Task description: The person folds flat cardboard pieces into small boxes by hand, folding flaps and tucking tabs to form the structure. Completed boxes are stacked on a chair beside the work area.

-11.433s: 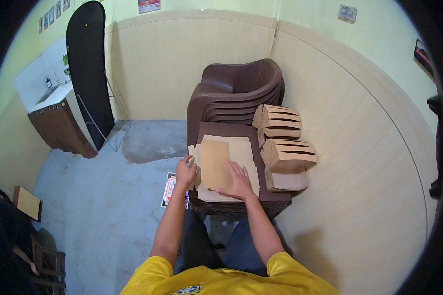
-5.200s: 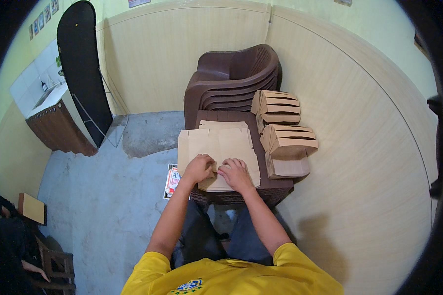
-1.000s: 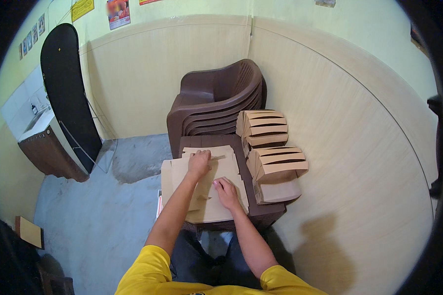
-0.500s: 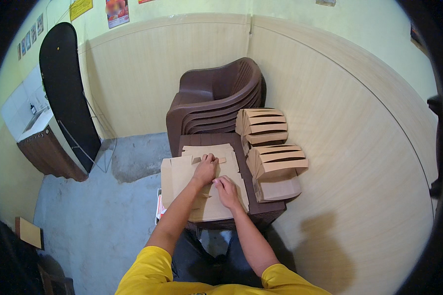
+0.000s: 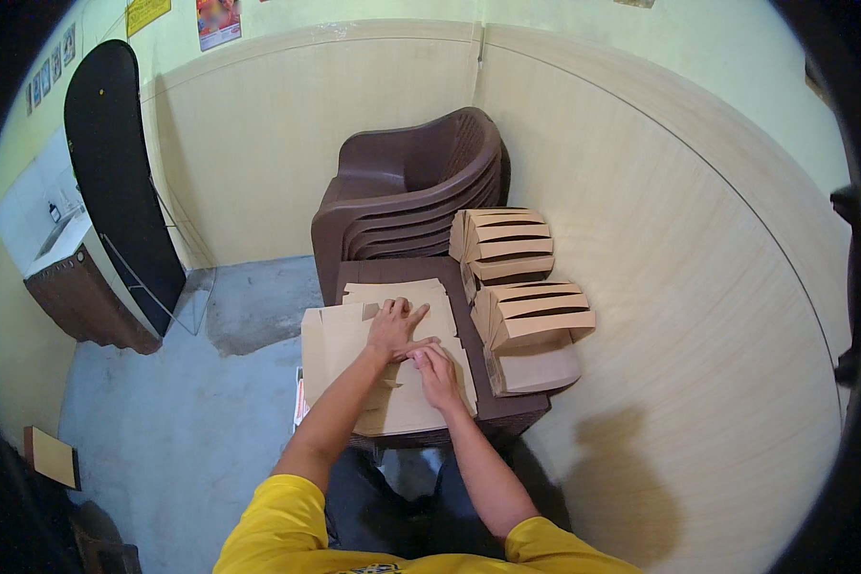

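Note:
Flat brown cardboard sheets [image 5: 421,407], cut with slots and tabs, lie on a dark brown plastic surface [image 5: 407,271] in front of me. My left hand [image 5: 392,327] presses on the top sheet with its fingers spread and its thumb pointing right. Just right of it, my right hand [image 5: 437,375] is closed, its fingertips pinched together beside the left hand's wrist and thumb. What the right fingers hold, if anything, is too small to make out. A folded cardboard flap [image 5: 323,349] sticks out on the left.
Two stacks of folded cardboard boxes, a far stack [image 5: 507,247] and a nearer one [image 5: 536,330], stand to the right. Behind is a pile of brown plastic armchairs [image 5: 411,182]. A black ironing board [image 5: 115,182] leans by a sink counter [image 5: 62,253] at the left.
My left hand has opened from a curled grip and now lies with spread fingers. My right hand stays pinched close beside it. The view has shifted slightly.

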A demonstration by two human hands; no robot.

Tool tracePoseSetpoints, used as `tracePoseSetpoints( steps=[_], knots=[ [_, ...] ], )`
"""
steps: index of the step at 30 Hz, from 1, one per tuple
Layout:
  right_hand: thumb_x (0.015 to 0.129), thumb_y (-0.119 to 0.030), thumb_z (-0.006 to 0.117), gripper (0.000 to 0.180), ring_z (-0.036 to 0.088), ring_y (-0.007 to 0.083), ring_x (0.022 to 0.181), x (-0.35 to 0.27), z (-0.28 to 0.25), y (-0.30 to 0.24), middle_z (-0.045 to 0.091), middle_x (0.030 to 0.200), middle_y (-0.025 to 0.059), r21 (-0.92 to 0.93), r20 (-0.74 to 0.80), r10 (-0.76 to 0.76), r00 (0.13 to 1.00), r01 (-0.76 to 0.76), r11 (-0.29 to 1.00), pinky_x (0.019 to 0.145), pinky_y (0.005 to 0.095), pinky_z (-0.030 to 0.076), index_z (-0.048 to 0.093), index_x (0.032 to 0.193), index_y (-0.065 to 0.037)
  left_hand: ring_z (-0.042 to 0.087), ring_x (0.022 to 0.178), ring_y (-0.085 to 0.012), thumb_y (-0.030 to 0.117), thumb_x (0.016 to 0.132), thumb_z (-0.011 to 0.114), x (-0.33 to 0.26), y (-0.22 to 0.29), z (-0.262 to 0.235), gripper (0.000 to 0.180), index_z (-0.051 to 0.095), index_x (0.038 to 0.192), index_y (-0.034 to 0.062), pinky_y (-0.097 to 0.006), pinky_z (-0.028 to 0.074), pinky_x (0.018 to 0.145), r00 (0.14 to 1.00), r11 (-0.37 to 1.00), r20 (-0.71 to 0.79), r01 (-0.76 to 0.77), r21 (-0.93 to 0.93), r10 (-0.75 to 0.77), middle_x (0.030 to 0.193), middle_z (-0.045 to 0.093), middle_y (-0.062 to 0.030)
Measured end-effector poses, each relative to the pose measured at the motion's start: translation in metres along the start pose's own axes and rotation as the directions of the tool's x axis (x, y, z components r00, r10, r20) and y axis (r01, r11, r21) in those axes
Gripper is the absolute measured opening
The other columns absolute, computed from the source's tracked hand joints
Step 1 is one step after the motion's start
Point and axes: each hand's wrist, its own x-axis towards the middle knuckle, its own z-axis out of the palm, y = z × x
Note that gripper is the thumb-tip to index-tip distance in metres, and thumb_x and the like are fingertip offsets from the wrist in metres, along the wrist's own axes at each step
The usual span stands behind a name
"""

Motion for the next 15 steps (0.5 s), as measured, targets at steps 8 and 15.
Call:
tracePoseSetpoints(
  steps=[8, 15],
  knots=[
    [0.113, -0.025, 0.052, 0.036, 0.066, 0.0217, 0.086, 0.000, 0.001, 0.007, 0.067, 0.097, 0.0120, -0.070, -0.064, -0.057, 0.996, 0.053, 0.996, 0.082, 0.0345, 0.053, 0.072, 0.103, 0.003, 0.056, 0.120, -0.0378, 0.071, 0.095, 0.061, -0.005, 0.003, 0.016, 0.086, 0.068, 0.135, -0.0040, -0.046, 0.049, 0.108, 0.988, 0.999, -0.144, 0.054, 0.000, -0.054, 0.124, 0.064, -0.0197],
    [0.106, -0.018, 0.058, 0.025, 0.066, 0.0301, 0.092, -0.003, 0.004, -0.008, 0.067, 0.102, 0.0142, -0.169, -0.107, -0.137, 0.985, 0.117, 0.979, 0.084, 0.0397, 0.052, 0.071, 0.099, 0.002, 0.058, 0.120, -0.0393, 0.063, 0.097, 0.061, -0.002, 0.011, 0.011, 0.078, 0.072, 0.121, -0.0106, -0.047, 0.052, 0.106, 0.993, 0.983, 0.031, 0.108, 0.146, -0.114, 0.122, 0.065, -0.0224]
  ],
)
